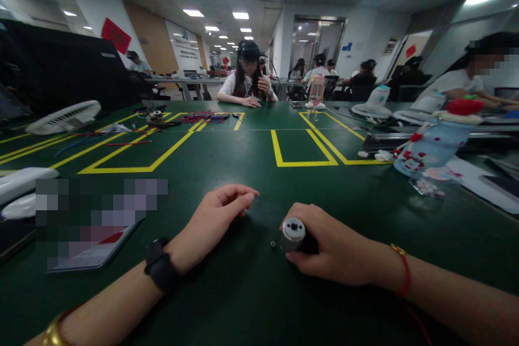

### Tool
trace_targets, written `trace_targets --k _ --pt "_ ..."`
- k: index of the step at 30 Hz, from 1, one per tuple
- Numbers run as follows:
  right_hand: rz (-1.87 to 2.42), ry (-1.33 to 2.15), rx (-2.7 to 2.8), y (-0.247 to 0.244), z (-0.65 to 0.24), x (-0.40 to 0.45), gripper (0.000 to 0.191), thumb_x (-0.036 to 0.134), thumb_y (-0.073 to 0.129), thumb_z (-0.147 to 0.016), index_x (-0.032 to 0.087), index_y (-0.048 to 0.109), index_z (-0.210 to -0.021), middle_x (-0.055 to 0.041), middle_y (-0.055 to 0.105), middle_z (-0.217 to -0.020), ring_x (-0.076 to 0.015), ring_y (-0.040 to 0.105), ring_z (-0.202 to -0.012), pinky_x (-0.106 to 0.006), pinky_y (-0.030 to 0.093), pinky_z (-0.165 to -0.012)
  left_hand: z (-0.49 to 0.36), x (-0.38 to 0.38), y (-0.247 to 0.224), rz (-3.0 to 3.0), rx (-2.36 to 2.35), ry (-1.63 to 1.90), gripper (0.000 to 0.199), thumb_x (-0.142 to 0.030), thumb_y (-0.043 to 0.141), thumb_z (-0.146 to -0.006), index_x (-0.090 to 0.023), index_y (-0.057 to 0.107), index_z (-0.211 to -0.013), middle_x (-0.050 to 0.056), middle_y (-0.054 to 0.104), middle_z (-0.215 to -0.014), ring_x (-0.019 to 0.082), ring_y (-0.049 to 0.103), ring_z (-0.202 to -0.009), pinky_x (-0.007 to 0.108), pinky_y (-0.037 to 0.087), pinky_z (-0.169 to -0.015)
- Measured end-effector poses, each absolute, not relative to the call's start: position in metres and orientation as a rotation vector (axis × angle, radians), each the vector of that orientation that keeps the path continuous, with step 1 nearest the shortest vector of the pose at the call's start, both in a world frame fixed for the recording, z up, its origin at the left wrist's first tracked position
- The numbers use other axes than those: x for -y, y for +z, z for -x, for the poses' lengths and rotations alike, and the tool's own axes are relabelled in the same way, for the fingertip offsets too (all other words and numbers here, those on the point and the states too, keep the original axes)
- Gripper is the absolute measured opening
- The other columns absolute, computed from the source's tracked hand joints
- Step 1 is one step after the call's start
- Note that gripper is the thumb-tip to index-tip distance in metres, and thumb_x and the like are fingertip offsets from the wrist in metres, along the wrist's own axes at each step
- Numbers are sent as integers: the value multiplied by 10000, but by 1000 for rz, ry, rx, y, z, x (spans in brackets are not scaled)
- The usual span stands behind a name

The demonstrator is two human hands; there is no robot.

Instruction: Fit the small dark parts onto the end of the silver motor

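Observation:
My right hand (324,243) is wrapped round a metal cylinder (293,233), whose round silver end with dark holes faces up toward me. On the green table (227,157), just left of the cylinder, lies a small metal nut-like part (273,244). My left hand (221,211) rests to the left of both, thumb and fingertips drawn together. Whatever may be between those fingertips is too small to make out.
Yellow tape (306,164) marks the table. Wires (211,118) lie at the back left. A blue bottle (436,143) stands at the right, a pouch (97,243) lies at the left, and a white fan (67,117) is beyond it. A person (243,86) sits opposite.

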State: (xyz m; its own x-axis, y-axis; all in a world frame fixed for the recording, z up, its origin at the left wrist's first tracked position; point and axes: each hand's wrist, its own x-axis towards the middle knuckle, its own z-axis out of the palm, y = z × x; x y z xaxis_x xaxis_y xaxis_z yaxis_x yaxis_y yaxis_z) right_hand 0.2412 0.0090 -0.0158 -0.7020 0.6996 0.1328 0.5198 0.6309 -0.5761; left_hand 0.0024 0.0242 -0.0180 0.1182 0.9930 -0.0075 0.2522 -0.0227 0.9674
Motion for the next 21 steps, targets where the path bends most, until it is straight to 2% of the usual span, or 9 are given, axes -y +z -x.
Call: trace_targets --k 14,21 --pt "968 708 2509 -15 -240 -10 263 193 682 -738 194 546 -962 -20 574 -953 -174 503 -818 -319 386 -752 -1 -24 -18 -1627 -1269 832 224 -386 605 -877 -210 697 -981 -3 654 -833 162 559 -755 257 417 -680" --pt "961 703 2513 -15 -241 -10 266 197 680 -742 194 550 -974 -29 580 -960 -181 507 -821 -325 393 -749 -1 -21 -12 -1951 -1155 614 190 -209 525 -880 -203 697 -962 32 641 -957 189 586 -841 306 458 -757"
